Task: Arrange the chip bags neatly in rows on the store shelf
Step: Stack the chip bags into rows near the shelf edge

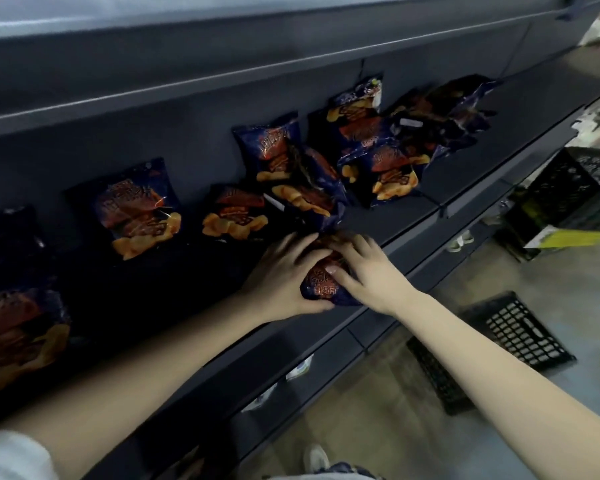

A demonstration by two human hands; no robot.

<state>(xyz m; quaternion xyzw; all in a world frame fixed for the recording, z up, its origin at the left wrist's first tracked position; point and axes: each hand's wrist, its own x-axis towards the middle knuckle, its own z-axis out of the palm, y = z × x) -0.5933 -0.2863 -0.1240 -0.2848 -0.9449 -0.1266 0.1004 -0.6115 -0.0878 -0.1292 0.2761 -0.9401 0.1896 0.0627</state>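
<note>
A long, dark grey metal store shelf (492, 147) runs diagonally across the view, its flat deck and back panel smooth and matte. Glossy navy chip bags are scattered along it, each printed with orange-red lettering and golden chips. To the right, a loose pile (426, 119) of crinkled bags lies overlapping at mixed angles. Further left, single bags (136, 209) lean against the back panel, faces outward and long axes pointing up the panel. On the grey floor below sits a black plastic lattice crate (520, 334).

At the shelf's front lip, a person holds one chip bag (321, 282) printed side up. Its long axis runs from the lip toward the back panel, and its foil is puffed and wrinkled. The left hand (281, 271) grips the bag's left side, fingers curled over the top and thumb round the near end. The right hand (368, 271) clasps the right side, thumb laid across the face.
</note>
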